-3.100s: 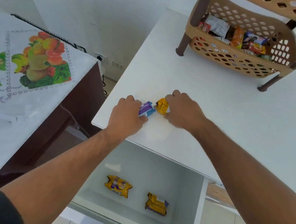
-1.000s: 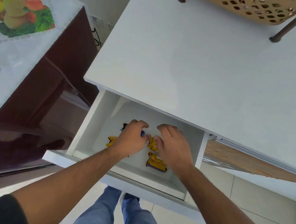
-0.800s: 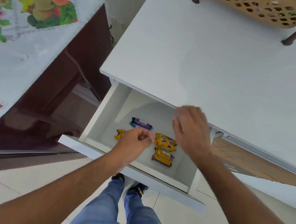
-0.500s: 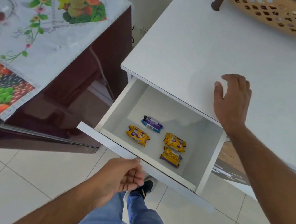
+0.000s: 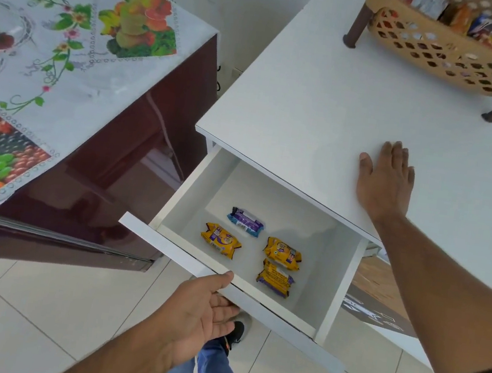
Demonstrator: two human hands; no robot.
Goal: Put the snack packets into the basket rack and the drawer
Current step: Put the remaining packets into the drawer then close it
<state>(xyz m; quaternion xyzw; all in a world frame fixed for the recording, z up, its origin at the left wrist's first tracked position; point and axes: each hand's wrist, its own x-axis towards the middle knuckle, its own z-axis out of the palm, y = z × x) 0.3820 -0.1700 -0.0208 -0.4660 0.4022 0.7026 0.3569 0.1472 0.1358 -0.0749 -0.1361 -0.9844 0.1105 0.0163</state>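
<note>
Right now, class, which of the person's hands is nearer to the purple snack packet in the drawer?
Left. The left hand is at the drawer's front panel, just in front of the purple snack packet. The right hand rests flat on the white tabletop, above and beyond it.

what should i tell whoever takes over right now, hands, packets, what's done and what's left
Left hand: open, palm up, thumb on the drawer front, fingers under its edge.
Right hand: open, flat on the table.
Packets: three yellow packets and one purple packet lie in the open drawer; more sit in the basket rack.
Done: no packets visible on the table; rack and drawer both loaded.
Left: likely just push the drawer shut.
</note>
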